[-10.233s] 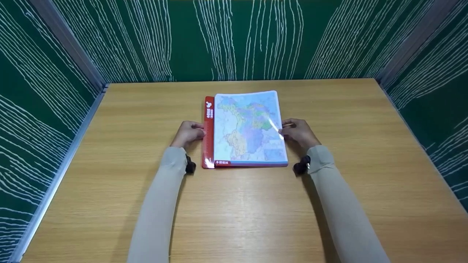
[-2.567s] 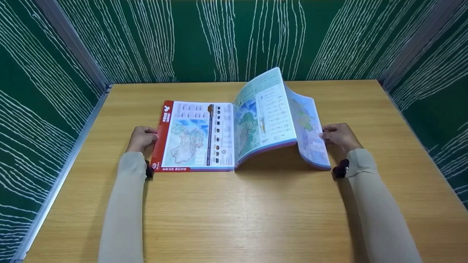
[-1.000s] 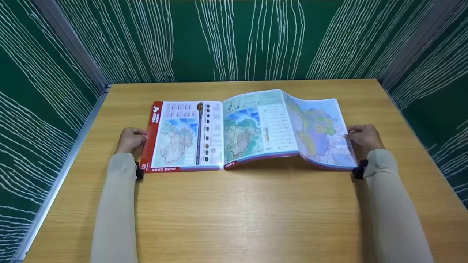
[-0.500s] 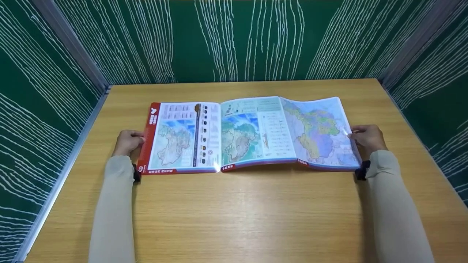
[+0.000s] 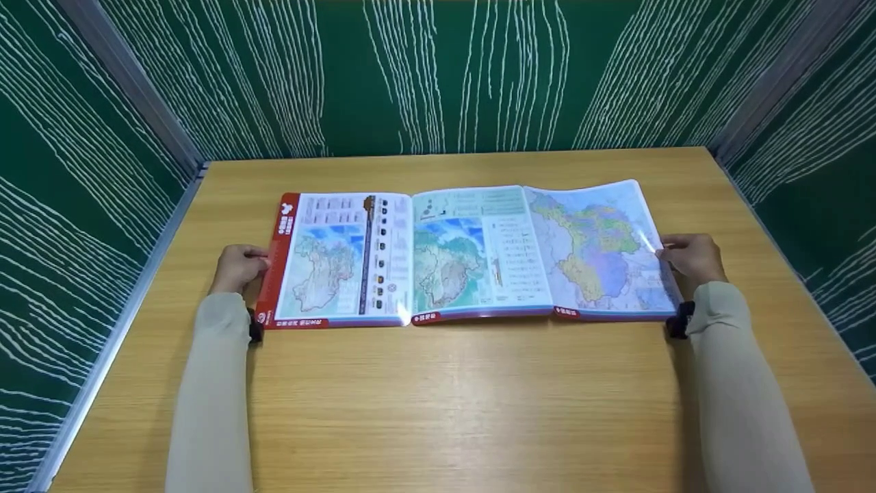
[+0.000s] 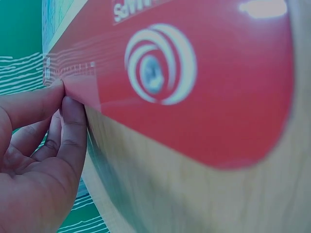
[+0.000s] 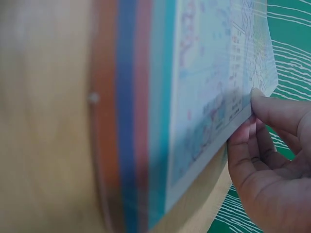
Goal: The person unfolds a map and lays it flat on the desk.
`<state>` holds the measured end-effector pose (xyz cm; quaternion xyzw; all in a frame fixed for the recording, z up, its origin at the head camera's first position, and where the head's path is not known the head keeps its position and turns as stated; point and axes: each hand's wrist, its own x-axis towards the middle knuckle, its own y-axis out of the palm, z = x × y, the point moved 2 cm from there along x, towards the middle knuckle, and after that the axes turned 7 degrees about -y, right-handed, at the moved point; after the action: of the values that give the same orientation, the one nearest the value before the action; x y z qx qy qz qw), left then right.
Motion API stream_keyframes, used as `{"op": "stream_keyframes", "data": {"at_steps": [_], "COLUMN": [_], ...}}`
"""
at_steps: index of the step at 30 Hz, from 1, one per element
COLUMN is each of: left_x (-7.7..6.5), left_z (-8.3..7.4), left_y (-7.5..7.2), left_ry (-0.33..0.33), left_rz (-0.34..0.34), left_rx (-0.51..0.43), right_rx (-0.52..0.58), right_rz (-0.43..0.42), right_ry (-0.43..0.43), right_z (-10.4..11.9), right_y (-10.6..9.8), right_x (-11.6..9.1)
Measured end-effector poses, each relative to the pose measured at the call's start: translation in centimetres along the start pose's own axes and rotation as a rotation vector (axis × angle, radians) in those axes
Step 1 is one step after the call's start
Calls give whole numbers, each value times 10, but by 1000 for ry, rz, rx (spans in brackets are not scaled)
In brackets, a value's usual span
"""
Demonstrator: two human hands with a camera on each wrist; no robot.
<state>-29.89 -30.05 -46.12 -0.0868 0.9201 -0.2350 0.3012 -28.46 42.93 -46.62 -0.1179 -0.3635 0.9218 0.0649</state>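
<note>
A glossy folding map point(image 5: 448, 260) lies unfolded across the table in three panels, with a red strip down its left side. My left hand point(image 5: 239, 267) pinches the red left edge between thumb and fingers; the left wrist view shows that red edge point(image 6: 218, 107) close up, with a white swirl logo on it. At the other end my right hand point(image 5: 692, 259) pinches the right edge of the panel with the coloured country map point(image 5: 595, 253). In the right wrist view thumb and fingers close on the map's pale border point(image 7: 209, 167). The middle panel bulges slightly upward near its right fold.
The wooden table point(image 5: 445, 411) extends in front of the map and behind it. Green walls with white wavy lines point(image 5: 445, 75) enclose it at the back and both sides. A small black device point(image 5: 679, 320) sits on the right wrist, another point(image 5: 255, 327) on the left.
From a folded stack, the map has been drawn out sideways into three panels as my hands moved apart. Over the last second its folds have flattened further and the hands moved slightly outward.
</note>
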Motion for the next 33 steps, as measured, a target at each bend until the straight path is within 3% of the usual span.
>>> {"op": "stream_keyframes", "data": {"at_steps": [9, 21, 28, 33], "left_x": [-1, -3, -3, -6], "left_z": [-2, 0, -1, -5], "left_y": [-1, 1, 3, 4], "left_ry": [-38, -50, -23, -31], "left_rz": [-3, -9, -30, -57], "left_rx": [-9, -14, 5, -4], "right_rx": [26, 57, 83, 84], "right_rz": [-7, 2, -38, -11], "right_ry": [81, 96, 95, 124], "right_z": [-3, -5, -2, 2], "right_y": [1, 2, 3, 2], "right_x": [5, 4, 0, -1]}}
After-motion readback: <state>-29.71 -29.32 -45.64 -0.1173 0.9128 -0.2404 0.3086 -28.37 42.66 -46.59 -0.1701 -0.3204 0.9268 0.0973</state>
